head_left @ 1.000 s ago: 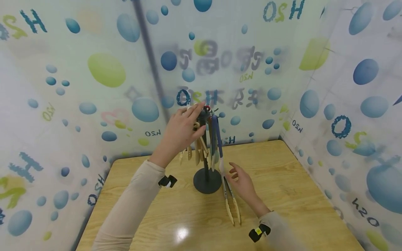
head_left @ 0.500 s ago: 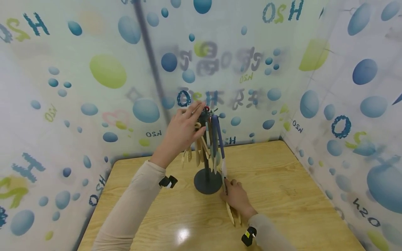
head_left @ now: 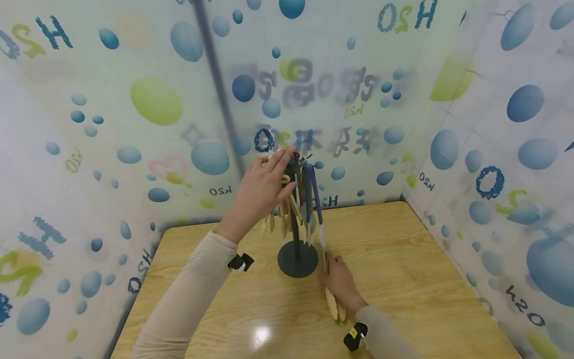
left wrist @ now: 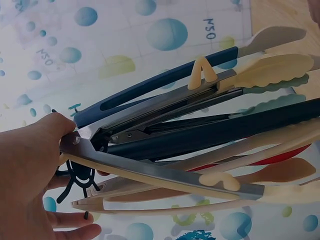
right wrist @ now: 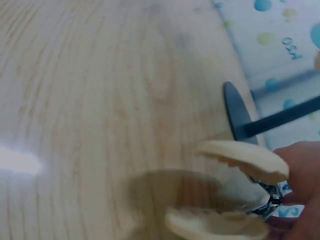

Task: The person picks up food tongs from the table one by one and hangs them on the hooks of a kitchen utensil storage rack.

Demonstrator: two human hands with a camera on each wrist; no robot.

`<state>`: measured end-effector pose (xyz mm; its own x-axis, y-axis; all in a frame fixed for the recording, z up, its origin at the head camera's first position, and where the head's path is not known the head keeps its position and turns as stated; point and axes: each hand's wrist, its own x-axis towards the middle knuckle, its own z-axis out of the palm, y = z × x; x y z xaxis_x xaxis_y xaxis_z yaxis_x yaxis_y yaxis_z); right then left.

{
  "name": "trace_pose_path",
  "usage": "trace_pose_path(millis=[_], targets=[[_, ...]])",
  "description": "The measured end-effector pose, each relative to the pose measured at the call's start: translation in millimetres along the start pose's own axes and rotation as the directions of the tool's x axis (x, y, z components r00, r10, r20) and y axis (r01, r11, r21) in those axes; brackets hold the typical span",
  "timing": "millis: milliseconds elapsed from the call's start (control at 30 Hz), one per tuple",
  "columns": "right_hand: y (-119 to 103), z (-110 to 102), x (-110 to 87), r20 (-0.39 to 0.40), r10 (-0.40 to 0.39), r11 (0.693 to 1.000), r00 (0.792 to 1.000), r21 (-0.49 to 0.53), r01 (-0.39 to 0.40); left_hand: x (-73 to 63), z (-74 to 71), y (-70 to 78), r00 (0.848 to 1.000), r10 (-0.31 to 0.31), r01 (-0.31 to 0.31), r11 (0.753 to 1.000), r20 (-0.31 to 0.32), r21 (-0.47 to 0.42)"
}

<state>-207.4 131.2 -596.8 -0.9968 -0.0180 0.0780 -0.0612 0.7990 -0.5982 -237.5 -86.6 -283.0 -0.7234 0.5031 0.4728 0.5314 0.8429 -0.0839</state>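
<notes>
A black utensil stand (head_left: pixel 296 260) bears several hanging tongs. In the head view my left hand (head_left: pixel 259 188) lies at the stand's top, with thumb and fingers on either side. The left wrist view shows that hand's thumb beside the hinge of steel tongs with cream tips (left wrist: pixel 175 95), and its other fingers past the black hooks (left wrist: pixel 81 172). My right hand (head_left: pixel 339 279) grips another pair of cream-tipped tongs (head_left: pixel 331 303), low to the right of the stand. The scalloped tips of these tongs (right wrist: pixel 247 156) stand apart in the right wrist view. Their upper end is hard to make out.
Blue-handled tongs (left wrist: pixel 165 82) with pale tips hang on the stand's right side. The wooden table (head_left: pixel 394 259) lies beneath, with a bubble-patterned wall (head_left: pixel 341 60) behind and at both sides.
My right hand has moved left onto the cream-tipped tongs and closed round them. The tongs have turned, so their tips show broader and closer together. My left hand stays at the stand's top.
</notes>
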Motion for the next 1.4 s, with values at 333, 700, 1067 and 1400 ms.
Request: trace_pose_path(millis=[333, 700, 1067, 1400], targets=[[10.5, -29.4, 3.9, -0.090, 0.071, 0.983, 0.993, 0.173, -0.054, -1.5, -1.8, 2.2, 1.000, -0.005, 0.004, 0.999, -0.022, -0.036], [0.6, -64.7, 3.2, -0.267, -0.026, 0.938, 0.963, 0.326, 0.116, -0.1, -7.6, 1.6, 1.000, -0.005, 0.004, 0.999, -0.024, -0.040], [-34.8, -97.6, 4.8, -0.492, -0.256, 0.893, 0.832, 0.210, 0.399, -0.6, -11.2, 3.7, 0.999, -0.037, 0.037, 0.998, -0.002, -0.045], [-72.9, -131.9, 7.0, -0.572, -0.435, 0.837, 0.695, 0.027, 0.547, -1.2, -12.5, 4.9, 0.997, -0.074, 0.075, 0.994, 0.012, -0.076]])
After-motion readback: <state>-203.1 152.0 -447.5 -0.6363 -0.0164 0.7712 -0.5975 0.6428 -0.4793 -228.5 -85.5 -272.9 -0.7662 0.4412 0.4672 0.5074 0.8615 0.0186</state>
